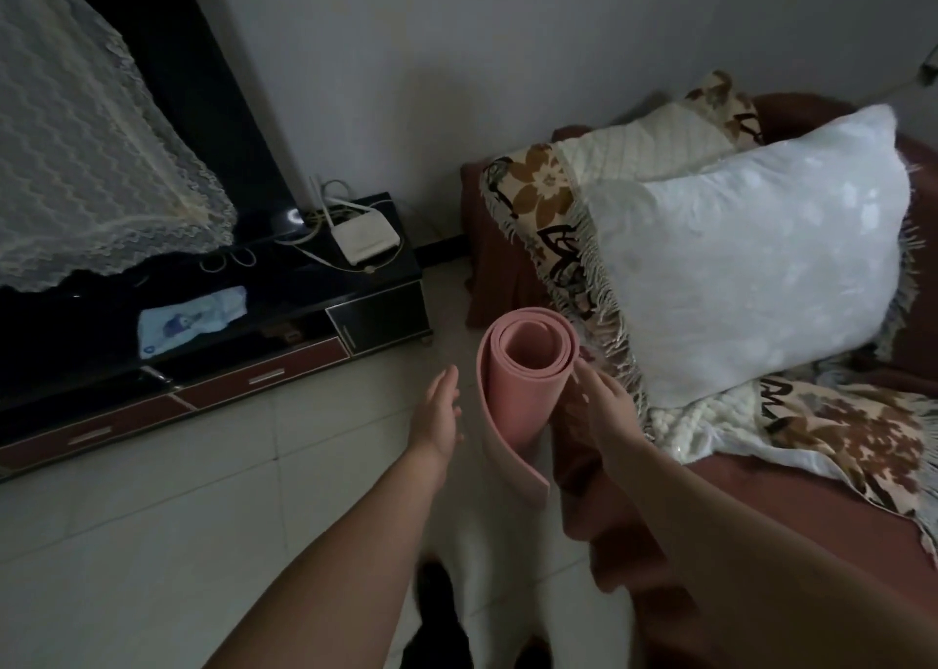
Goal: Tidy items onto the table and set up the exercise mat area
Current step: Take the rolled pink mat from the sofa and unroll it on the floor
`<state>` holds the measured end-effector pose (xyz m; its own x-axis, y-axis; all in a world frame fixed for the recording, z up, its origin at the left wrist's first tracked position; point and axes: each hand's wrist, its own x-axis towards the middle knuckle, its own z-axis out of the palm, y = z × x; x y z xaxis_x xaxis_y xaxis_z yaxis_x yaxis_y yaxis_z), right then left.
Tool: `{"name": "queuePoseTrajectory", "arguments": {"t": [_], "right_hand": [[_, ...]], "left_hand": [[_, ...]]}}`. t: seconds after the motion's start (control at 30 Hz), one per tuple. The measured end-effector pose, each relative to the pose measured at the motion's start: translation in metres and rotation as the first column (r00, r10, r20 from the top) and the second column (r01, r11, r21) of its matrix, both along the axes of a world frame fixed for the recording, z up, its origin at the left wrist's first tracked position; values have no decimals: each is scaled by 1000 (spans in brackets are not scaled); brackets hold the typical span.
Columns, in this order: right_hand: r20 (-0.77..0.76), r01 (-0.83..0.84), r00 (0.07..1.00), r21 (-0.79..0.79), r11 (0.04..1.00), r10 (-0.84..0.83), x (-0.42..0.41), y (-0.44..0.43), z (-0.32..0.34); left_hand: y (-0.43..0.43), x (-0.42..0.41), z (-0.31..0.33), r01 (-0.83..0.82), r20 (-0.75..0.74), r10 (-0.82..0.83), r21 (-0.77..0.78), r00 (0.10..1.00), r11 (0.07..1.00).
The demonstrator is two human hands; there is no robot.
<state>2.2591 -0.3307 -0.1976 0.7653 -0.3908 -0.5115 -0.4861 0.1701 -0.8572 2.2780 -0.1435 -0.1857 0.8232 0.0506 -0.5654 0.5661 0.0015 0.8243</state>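
A rolled pink exercise mat (523, 384) stands upright on the tiled floor, leaning beside the sofa's armrest, its loose outer edge curling toward the floor. My right hand (601, 409) touches the roll's right side with nearly straight fingers. My left hand (439, 414) hovers just left of the roll with fingers straight, a small gap between it and the mat.
A reddish sofa (710, 541) with a floral fringed throw (548, 196) and a white pillow (751, 262) fills the right. A low black TV cabinet (325, 333) on the left carries a white router (363, 237), a tissue pack (190, 320) and a lace cloth (86, 160). Pale floor tiles (167, 516) lie in front.
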Motion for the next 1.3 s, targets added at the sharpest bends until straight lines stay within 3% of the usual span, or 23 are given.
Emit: {"name": "queuePoseTrajectory", "arguments": {"t": [0.23,0.63,0.87,0.97,1.1,1.2,1.23,1.3], "right_hand": [[-146,95,984,-31,995,-99,70,-24,-49],[-472,0,873,-252,968,-123,185,-30,-148],[-476,79,857,-256,963,-197,181,-6,-181],[-488,123,854,-147,981,-180,172,1,-185],[-467,60,879,-94,994,-97,156,-1,-178],[-418,-146,908,-258,955,26,142,-3,-165],[-381,-237,920,-369,898,86,132,-5,-155],[-371,-399,907,-605,689,199,107,-5,-137]], "left_hand": [[-31,97,-77,129,-208,-85,205,974,970],[-64,185,-183,377,-449,-273,161,851,912],[-88,198,-196,278,-401,-155,268,903,923],[-83,198,-195,172,-401,-50,275,915,946],[-73,183,-184,55,-383,52,263,922,963],[-72,176,-173,-106,-377,175,197,910,975],[-72,169,-166,-173,-367,227,174,902,969],[-70,158,-155,-296,-349,323,131,879,946]]}}
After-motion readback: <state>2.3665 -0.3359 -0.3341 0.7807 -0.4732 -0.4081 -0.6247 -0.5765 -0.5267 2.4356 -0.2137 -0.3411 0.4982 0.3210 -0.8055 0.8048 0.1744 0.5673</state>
